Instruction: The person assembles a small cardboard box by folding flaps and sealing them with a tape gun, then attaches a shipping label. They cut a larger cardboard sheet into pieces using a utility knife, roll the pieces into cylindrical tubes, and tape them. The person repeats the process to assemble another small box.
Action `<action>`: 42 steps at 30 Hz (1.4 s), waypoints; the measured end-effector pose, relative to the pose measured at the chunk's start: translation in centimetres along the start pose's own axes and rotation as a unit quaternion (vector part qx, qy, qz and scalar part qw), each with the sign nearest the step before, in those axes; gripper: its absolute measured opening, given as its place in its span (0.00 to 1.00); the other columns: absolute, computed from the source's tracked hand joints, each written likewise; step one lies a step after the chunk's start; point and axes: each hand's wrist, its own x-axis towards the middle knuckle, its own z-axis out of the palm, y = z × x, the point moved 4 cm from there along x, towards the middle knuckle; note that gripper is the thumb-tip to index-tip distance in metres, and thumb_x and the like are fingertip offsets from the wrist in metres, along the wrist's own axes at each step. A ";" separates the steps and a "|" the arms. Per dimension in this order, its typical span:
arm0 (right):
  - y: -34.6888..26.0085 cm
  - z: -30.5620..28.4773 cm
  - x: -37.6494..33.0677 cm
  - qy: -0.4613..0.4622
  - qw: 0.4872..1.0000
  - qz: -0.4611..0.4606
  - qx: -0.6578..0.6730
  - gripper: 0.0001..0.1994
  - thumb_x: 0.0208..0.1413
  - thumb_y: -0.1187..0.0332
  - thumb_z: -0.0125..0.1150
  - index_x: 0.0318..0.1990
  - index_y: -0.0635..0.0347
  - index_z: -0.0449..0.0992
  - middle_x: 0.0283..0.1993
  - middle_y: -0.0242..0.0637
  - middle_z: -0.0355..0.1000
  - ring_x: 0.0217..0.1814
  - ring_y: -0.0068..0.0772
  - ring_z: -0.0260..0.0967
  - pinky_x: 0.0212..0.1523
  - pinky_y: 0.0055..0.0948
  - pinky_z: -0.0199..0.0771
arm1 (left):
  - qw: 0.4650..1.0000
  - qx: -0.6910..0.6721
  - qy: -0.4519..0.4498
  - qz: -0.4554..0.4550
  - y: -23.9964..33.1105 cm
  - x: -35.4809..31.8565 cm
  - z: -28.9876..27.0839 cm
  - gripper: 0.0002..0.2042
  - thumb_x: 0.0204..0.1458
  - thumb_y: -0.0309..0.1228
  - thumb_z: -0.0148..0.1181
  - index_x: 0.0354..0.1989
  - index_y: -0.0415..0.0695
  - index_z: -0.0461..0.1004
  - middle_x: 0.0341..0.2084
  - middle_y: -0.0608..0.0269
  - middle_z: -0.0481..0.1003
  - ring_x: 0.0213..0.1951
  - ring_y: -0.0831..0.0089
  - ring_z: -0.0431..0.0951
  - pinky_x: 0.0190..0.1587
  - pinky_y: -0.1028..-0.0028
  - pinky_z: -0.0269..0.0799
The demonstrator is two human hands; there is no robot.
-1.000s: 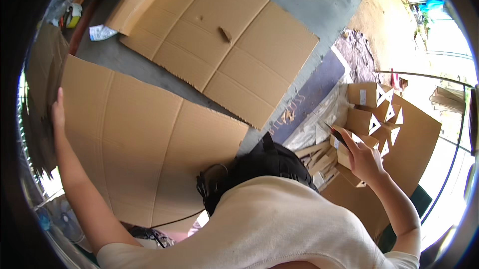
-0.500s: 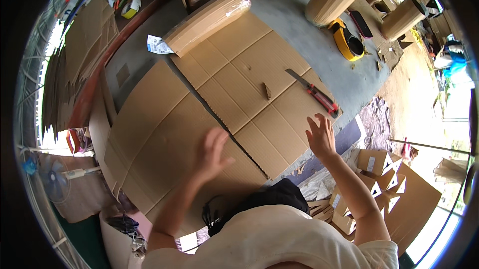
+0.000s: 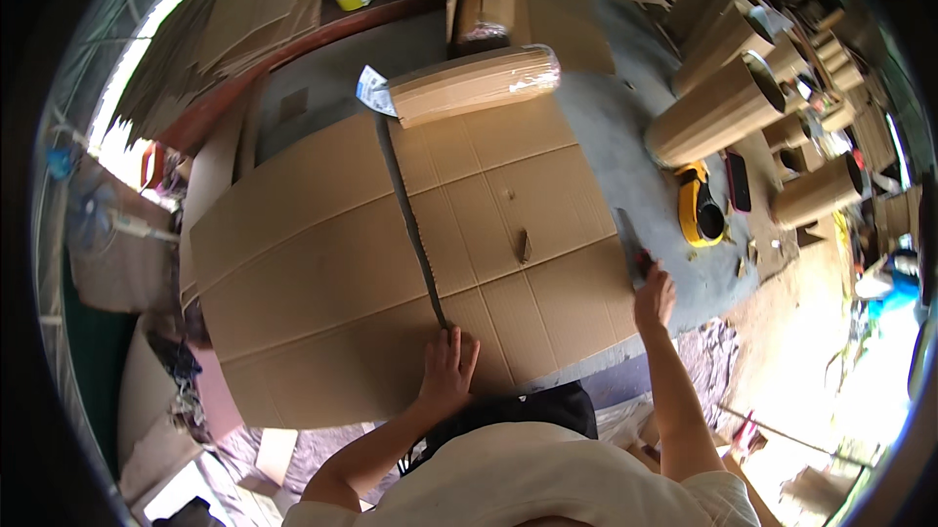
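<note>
Head view is showing two flattened cardboard sheets lying side by side on the grey desk, meeting along a dark seam that is running from the far edge toward the person. The left hand is pressing flat, fingers spread, on the near end of that seam, gripping nothing. The right hand is closing around the red handle of a box cutter lying at the right edge of the right sheet. To do this well, I judge the left palm should be keeping both sheets pinned against each other while the cutter is lifted with its blade pointing away from the pressing fingers. Farther out, a shrink-wrapped cardboard bundle is resting across the far end of the seam, a yellow tape dispenser is sitting right of the cutter, and cardboard tubes are standing beyond. Compared with half a second ago, the left hand is now lying down on the seam rather than hovering raised, and the right hand is reaching farther right, onto the cutter.
</note>
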 end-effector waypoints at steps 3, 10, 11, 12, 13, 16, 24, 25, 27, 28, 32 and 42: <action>1.2 -0.3 2.8 0.183 0.980 -0.034 -0.073 0.20 0.54 0.70 0.44 0.56 0.60 0.60 0.51 0.45 0.59 0.52 0.44 0.58 0.51 0.39 0.61 | 0.997 0.027 0.049 -0.046 0.4 0.9 1.8 0.44 0.32 0.41 0.66 0.61 0.47 0.50 0.60 0.37 0.41 0.59 0.41 0.47 0.52 0.42 0.51; -16.8 -4.6 0.9 -0.010 0.823 -0.514 0.243 0.24 0.43 0.72 0.52 0.53 0.44 0.64 0.61 0.41 0.51 0.63 0.44 0.48 0.60 0.42 0.51 | 0.968 -0.016 -0.080 -0.239 8.0 1.6 2.6 0.39 0.39 0.32 0.59 0.62 0.47 0.46 0.62 0.44 0.37 0.63 0.41 0.37 0.54 0.36 0.41; -18.0 -4.0 0.8 0.032 0.783 -0.556 0.276 0.21 0.42 0.73 0.52 0.48 0.47 0.67 0.59 0.41 0.54 0.61 0.45 0.51 0.58 0.43 0.54 | 0.966 -0.046 -0.068 -0.244 9.0 1.7 2.8 0.39 0.39 0.31 0.59 0.62 0.48 0.46 0.63 0.45 0.37 0.63 0.41 0.36 0.54 0.35 0.40; -18.6 -3.6 0.9 -0.034 0.781 -0.567 0.260 0.19 0.42 0.72 0.53 0.45 0.48 0.69 0.56 0.41 0.57 0.58 0.45 0.54 0.56 0.43 0.56 | 0.966 0.030 -0.022 -0.258 9.2 1.7 4.1 0.40 0.37 0.31 0.60 0.62 0.48 0.46 0.63 0.46 0.37 0.63 0.41 0.36 0.53 0.35 0.41; -19.2 -3.4 1.0 -0.098 0.775 -0.576 0.240 0.16 0.42 0.72 0.53 0.42 0.49 0.70 0.53 0.41 0.60 0.56 0.45 0.56 0.54 0.43 0.58 | 0.957 0.107 0.024 -0.269 9.0 1.8 6.5 0.42 0.36 0.32 0.62 0.62 0.49 0.47 0.63 0.46 0.37 0.63 0.41 0.36 0.53 0.34 0.42; -17.7 -2.5 3.2 -0.108 0.774 -0.588 0.210 0.09 0.42 0.72 0.53 0.34 0.53 0.71 0.44 0.40 0.66 0.49 0.44 0.61 0.48 0.42 0.62 | 0.947 0.140 0.060 -0.285 8.9 2.9 6.3 0.47 0.32 0.37 0.67 0.63 0.51 0.45 0.63 0.47 0.36 0.63 0.40 0.35 0.52 0.33 0.43; -3.5 -6.4 14.7 0.039 0.944 -0.248 0.213 0.19 0.43 0.68 0.54 0.46 0.59 0.66 0.45 0.48 0.66 0.50 0.50 0.61 0.47 0.42 0.64 | 0.886 -0.091 0.008 -0.455 8.9 2.6 3.7 0.58 0.22 0.48 0.73 0.64 0.56 0.39 0.63 0.48 0.33 0.61 0.40 0.40 0.53 0.42 0.54; -3.0 -6.1 14.7 -0.045 0.942 -0.238 0.232 0.20 0.43 0.67 0.55 0.47 0.59 0.65 0.45 0.49 0.66 0.50 0.51 0.61 0.47 0.43 0.64 | 0.878 -0.112 0.039 -0.464 8.9 2.3 3.6 0.58 0.22 0.47 0.73 0.64 0.56 0.39 0.63 0.48 0.33 0.61 0.41 0.41 0.53 0.44 0.55; -2.0 -3.8 13.4 -0.209 0.911 -0.219 0.279 0.24 0.41 0.63 0.59 0.47 0.63 0.65 0.45 0.52 0.65 0.48 0.54 0.63 0.47 0.44 0.65 | 0.867 -0.147 0.070 -0.470 8.9 2.2 3.3 0.59 0.21 0.44 0.75 0.64 0.57 0.39 0.63 0.49 0.32 0.60 0.42 0.43 0.53 0.47 0.58; -1.5 -1.9 11.7 -0.257 0.901 -0.208 0.281 0.25 0.40 0.62 0.60 0.46 0.64 0.64 0.43 0.55 0.66 0.48 0.56 0.64 0.47 0.44 0.65 | 0.865 -0.161 0.068 -0.470 8.7 2.2 3.1 0.59 0.20 0.42 0.75 0.64 0.57 0.39 0.63 0.50 0.31 0.60 0.42 0.44 0.53 0.49 0.59; 0.3 0.5 5.5 -0.301 0.892 -0.150 0.303 0.30 0.37 0.59 0.64 0.45 0.70 0.62 0.39 0.59 0.69 0.42 0.54 0.69 0.41 0.41 0.69 | 0.900 -0.131 0.018 -0.415 9.3 1.2 3.1 0.59 0.18 0.41 0.76 0.64 0.57 0.41 0.63 0.51 0.31 0.57 0.43 0.47 0.50 0.53 0.63; -0.4 -0.8 1.8 -0.568 0.615 0.053 0.544 0.16 0.52 0.58 0.55 0.29 0.65 0.71 0.17 0.33 0.66 0.11 0.23 0.61 0.10 0.24 0.60 | 0.942 0.108 0.061 -0.311 12.0 3.1 -3.2 0.36 0.41 0.41 0.58 0.61 0.56 0.51 0.61 0.48 0.47 0.57 0.40 0.49 0.50 0.45 0.55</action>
